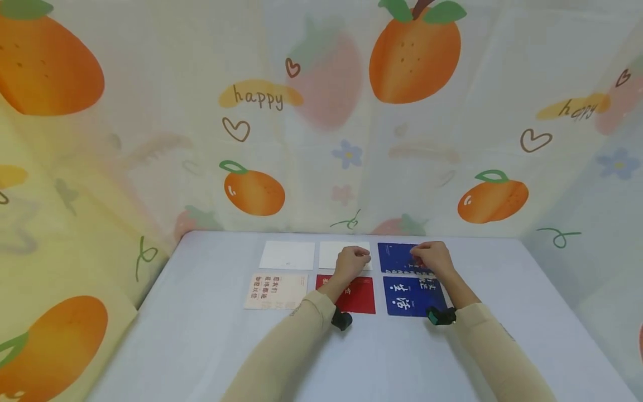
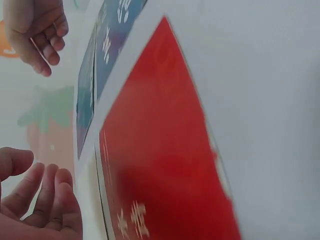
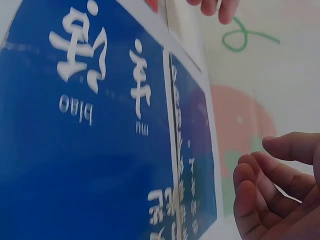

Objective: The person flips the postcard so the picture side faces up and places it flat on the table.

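Six flat cards lie in two rows on the table. My left hand [image 1: 353, 262] hovers over the back middle white card [image 1: 329, 252], its fingers loosely bent with nothing between them. Under that wrist is a red card [image 1: 363, 298] with pale characters, partly covered by the arm. My right hand [image 1: 436, 259] is above the right edge of the dark blue card [image 1: 394, 257] in the back row. In the right wrist view, the thumb and fingers of this hand [image 3: 280, 190] are apart and hold nothing. A blue card [image 1: 402, 298] with white characters lies in front.
Another white card [image 1: 287, 255] lies at the back left, with a cream card [image 1: 276, 291] bearing dark red characters in front of it. The white table [image 1: 191, 335] ends at a fruit-printed curtain [image 1: 311, 184]. Each wrist wears a small dark camera [image 1: 342, 319].
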`<state>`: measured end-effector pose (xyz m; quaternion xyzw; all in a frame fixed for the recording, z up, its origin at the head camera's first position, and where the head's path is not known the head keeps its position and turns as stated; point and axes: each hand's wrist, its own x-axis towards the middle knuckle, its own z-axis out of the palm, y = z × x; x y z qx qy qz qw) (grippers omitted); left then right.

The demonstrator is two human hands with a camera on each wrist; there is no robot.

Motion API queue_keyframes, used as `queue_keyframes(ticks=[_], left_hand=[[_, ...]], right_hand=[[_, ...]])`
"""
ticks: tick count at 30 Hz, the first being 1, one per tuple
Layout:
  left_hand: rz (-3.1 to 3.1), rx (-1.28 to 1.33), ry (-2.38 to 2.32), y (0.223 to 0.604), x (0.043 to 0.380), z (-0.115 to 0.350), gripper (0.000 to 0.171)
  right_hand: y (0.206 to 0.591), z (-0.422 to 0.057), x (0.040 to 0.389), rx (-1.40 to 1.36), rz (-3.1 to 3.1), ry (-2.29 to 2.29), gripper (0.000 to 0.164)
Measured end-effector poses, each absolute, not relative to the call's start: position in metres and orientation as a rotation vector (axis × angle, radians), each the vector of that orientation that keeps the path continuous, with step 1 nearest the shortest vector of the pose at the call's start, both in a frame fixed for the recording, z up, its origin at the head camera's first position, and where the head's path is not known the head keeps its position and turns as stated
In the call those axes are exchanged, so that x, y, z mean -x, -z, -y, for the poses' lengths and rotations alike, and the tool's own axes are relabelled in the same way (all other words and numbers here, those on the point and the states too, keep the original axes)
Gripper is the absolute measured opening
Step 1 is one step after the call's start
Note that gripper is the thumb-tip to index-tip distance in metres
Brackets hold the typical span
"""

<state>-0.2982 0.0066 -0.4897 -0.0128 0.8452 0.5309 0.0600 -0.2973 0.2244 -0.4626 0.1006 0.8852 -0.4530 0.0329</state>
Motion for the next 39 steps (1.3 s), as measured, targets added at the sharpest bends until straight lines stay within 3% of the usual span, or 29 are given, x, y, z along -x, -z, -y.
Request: queue_keyframes(ticks=[15,32,39], left_hand=[[-2.542,0.035,-1.523,0.494,0.297,-0.041,0.022],[-2.441,0.148,-1.527,0.486,0.287,-0.063,0.049],[-2.353,0.196,-1.61,0.486,0.29,-0.063,0.049]], right_hand=[[0.468,-0.255,0.294,-0.403,-2.729,1.276,0.042],[0.475,-0.254,0.299,-0.375,-2.726,1.107,0.047],[0.474,-0.255,0.298,-0.389,-2.758,1.067,0.05]])
